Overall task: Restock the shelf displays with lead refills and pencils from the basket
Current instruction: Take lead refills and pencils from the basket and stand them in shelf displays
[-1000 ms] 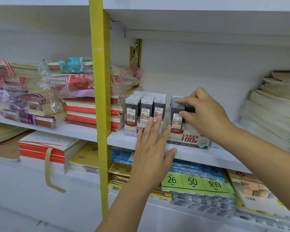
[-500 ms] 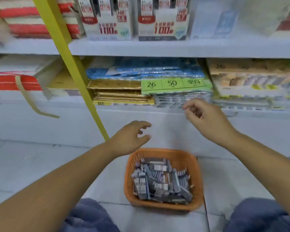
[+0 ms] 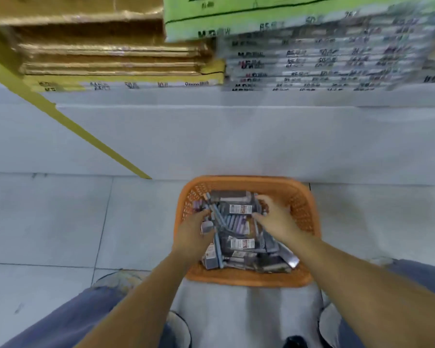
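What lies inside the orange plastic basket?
A heap of grey refill packs, with left hand and right hand among them. Lower packs and the bottom of the basket are covered.

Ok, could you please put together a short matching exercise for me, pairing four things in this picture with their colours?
Things:
1. basket
2. shelf post
3. lead refill boxes
4. pack atop the right-hand stack

Colours:
a. green
b. grey with white labels
c. orange
d. yellow

Pairs: 1-c, 2-d, 3-b, 4-a.
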Demonstrator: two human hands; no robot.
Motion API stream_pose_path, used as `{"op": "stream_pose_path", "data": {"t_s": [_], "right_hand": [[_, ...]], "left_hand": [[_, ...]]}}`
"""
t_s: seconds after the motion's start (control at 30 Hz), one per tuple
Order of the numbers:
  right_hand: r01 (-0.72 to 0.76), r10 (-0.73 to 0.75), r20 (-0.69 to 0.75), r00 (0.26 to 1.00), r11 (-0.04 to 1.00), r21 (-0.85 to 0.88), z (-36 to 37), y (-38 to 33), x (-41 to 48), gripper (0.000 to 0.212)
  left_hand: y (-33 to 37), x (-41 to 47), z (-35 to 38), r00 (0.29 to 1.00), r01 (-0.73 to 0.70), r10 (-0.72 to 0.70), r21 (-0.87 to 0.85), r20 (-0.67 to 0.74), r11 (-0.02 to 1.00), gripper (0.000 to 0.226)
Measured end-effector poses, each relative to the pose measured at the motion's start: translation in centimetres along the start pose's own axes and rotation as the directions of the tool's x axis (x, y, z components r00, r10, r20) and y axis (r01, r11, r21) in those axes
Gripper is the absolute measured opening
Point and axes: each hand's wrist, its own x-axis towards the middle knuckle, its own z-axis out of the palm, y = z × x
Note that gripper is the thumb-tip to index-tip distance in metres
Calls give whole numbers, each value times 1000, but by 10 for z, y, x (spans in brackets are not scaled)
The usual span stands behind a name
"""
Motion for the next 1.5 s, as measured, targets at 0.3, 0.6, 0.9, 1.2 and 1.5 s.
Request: {"op": "stream_pose_path", "data": {"t_s": [0.3, 0.6, 0.9, 1.2, 1.5], "right_hand": [[-52, 64, -131, 989, 994, 96, 40, 0, 36, 63], [-180, 187, 28, 982, 871, 457, 36, -1, 47, 52], [-189, 169, 99, 981, 688, 701, 31, 0, 39, 40], [-6, -39, 105, 994, 915, 404, -31, -31, 2, 31], [359, -373, 12, 928, 899, 252, -136, -118, -86, 39]], "left_hand": [[2, 63, 10, 995, -95, 96, 135, -4, 986, 59], [-4, 66, 17, 992, -98, 103, 71, -78, 993, 36], [-4, 60, 22, 993, -87, 92, 63, -76, 994, 20], [18, 40, -2, 982, -179, 188, 278, -6, 944, 81], [119, -22, -86, 902, -235, 307, -250, 303, 939, 41]]}}
